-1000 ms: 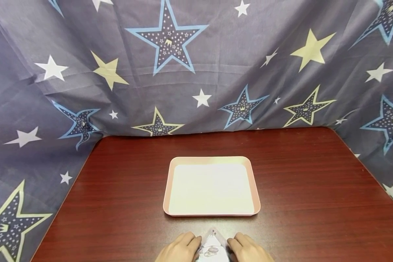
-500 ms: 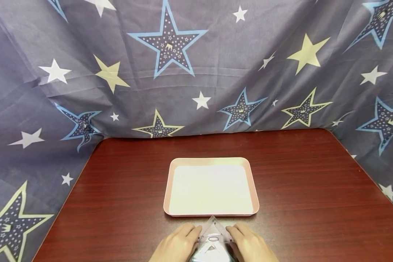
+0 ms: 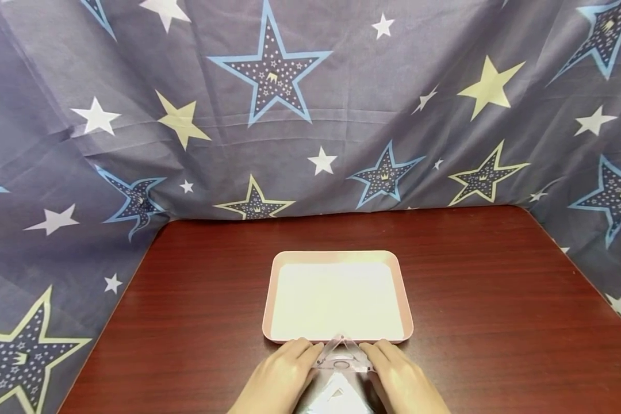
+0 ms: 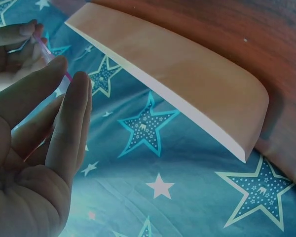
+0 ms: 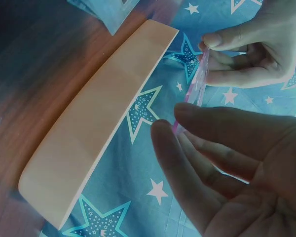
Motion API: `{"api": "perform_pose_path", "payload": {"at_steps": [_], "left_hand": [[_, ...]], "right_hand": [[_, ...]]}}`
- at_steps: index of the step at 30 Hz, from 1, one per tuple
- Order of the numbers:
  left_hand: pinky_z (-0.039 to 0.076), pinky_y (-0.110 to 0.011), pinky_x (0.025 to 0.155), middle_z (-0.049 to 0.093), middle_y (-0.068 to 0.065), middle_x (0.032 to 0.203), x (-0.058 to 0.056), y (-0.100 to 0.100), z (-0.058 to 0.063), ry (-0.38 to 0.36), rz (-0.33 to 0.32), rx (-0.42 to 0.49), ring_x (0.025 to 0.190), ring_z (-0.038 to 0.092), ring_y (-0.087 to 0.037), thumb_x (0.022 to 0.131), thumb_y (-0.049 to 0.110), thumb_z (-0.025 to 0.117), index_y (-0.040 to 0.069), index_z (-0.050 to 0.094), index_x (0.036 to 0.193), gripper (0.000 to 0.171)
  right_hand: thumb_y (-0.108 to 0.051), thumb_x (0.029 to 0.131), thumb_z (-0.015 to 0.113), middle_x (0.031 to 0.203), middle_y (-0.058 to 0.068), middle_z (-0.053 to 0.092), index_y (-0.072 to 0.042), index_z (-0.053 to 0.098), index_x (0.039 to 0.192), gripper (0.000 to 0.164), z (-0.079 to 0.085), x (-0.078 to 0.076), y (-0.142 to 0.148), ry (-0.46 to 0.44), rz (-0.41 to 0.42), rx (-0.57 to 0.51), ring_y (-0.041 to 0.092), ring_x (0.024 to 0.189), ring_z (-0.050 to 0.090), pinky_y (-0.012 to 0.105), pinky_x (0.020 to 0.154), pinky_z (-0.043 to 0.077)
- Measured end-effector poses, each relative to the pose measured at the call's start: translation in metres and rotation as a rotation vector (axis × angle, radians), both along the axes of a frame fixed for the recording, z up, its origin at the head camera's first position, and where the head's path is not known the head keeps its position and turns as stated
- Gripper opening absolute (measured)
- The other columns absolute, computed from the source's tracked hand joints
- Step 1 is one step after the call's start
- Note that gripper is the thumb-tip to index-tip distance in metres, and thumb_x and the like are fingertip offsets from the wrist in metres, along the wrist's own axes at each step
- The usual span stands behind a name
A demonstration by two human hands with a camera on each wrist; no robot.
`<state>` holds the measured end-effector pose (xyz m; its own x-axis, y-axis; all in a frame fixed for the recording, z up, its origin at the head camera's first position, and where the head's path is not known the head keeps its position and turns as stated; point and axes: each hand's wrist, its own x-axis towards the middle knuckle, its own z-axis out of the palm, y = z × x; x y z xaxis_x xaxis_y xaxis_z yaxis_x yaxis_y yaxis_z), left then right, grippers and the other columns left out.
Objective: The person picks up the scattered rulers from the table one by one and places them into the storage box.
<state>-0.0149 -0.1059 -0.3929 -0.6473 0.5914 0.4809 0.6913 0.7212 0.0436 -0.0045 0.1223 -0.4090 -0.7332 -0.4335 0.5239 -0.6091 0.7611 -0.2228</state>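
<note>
A: Closest in, a shiny clear packet (image 3: 337,403) lay on the worktop (image 3: 471,287), and just above and beyond it was the triangular set square (image 3: 328,364), see-through and held aloft!

B: And the grip?

A: Left hand (image 3: 278,376) and right hand (image 3: 401,376) were apart, each pinching a lower corner between thumb and fingertips.

B: Light, by the look of it, stiff, smooth enough to slide, perhaps brittle if bent. Those corners looked the right place, pinched gently!

A: Then came the pink-rimmed tray (image 3: 271,299), right ahead, the pointed tip overlapping its near rim in the head view. That lip seemed the one obstacle going forward.

B: And well beyond, star-patterned cloth (image 3: 321,86) hung past the far edge!
</note>
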Motion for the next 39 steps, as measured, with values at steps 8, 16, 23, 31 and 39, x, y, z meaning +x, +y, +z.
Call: {"api": "perform_pose_path", "payload": {"at_steps": [8,16,23,31,39], "left_hand": [[0.054,-0.024,0.077,0.064,0.004,0.102,-0.01,0.003,0.008,-0.046,-0.013,0.06,0.091,0.063,-0.009,0.072,0.009,0.084,0.01,0.068,0.113,0.044],[0.054,-0.023,0.076,0.063,0.005,0.099,-0.021,0.011,0.01,-0.03,-0.004,0.041,0.09,0.063,-0.008,0.074,0.01,0.082,0.011,0.069,0.108,0.036],[0.054,-0.024,0.074,0.062,0.006,0.094,-0.029,0.013,0.01,-0.076,-0.002,0.052,0.086,0.062,-0.008,0.08,0.01,0.079,0.011,0.068,0.106,0.028],[0.053,-0.025,0.069,0.061,0.005,0.09,-0.036,0.015,0.008,-0.067,0.012,0.012,0.081,0.06,-0.009,0.081,0.002,0.074,0.012,0.069,0.102,0.024],[0.055,-0.026,0.07,0.064,0.003,0.092,-0.044,0.014,0.007,-0.076,0.072,-0.033,0.084,0.063,-0.011,0.078,0.003,0.077,0.01,0.071,0.105,0.028]], "right_hand": [[-0.005,0.065,0.086,0.093,-0.006,0.057,-0.009,0.064,0.109,0.049,0.006,-0.008,0.001,0.06,-0.031,0.048,0.01,0.077,0.058,0.024,0.067,0.051],[-0.002,0.066,0.087,0.092,-0.006,0.06,-0.009,0.065,0.105,0.046,0.012,-0.016,0.004,0.033,-0.078,0.022,0.009,0.077,0.06,0.024,0.066,0.052],[-0.001,0.068,0.086,0.09,-0.006,0.06,-0.008,0.066,0.105,0.043,0.013,-0.023,0.003,0.006,-0.097,0.031,0.01,0.08,0.06,0.025,0.068,0.053],[0.003,0.072,0.08,0.091,-0.003,0.059,-0.007,0.065,0.106,0.038,0.01,-0.031,0.002,-0.003,-0.08,0.069,0.011,0.083,0.06,0.026,0.071,0.053],[0.004,0.071,0.081,0.091,-0.002,0.059,-0.004,0.065,0.107,0.04,0.015,-0.039,-0.003,-0.018,-0.061,0.095,0.011,0.085,0.061,0.028,0.073,0.054]]}}
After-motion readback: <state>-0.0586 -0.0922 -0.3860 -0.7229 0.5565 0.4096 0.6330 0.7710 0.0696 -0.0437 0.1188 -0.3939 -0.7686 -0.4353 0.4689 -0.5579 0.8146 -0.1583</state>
